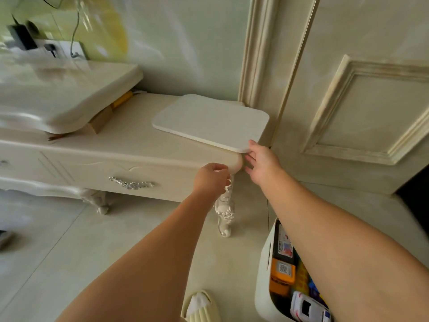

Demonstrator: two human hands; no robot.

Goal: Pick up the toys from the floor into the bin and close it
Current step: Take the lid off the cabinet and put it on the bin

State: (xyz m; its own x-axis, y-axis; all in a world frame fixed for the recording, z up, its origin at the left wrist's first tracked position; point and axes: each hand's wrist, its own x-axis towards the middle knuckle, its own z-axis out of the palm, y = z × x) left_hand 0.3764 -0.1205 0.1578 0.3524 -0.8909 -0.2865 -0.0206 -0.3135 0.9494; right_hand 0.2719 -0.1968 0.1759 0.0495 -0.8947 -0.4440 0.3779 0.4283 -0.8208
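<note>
Fingers of the right hand are spread under the overhanging near corner of the lid, thumb on its top edge. They are not yet closed on it. The left hand is at the cabinet's front corner, just below the lid. Its fingers are curled and seen from behind, so I cannot tell whether they touch or hold anything.

The lid is a flat white panel with rounded corners. It lies on the right end of the cabinet top and sticks out past the edge. The bin stands open on the floor, in front of the cabinet and to its right. It holds toys, among them an orange one and a white car.

The risks, as I judge them:
- **Tipping:** lifted by one corner, the smooth lid could tip or slide off the cabinet and drop.
- **Poor seating:** the toys sit high in the bin, so the lid may not seat flat.
</note>
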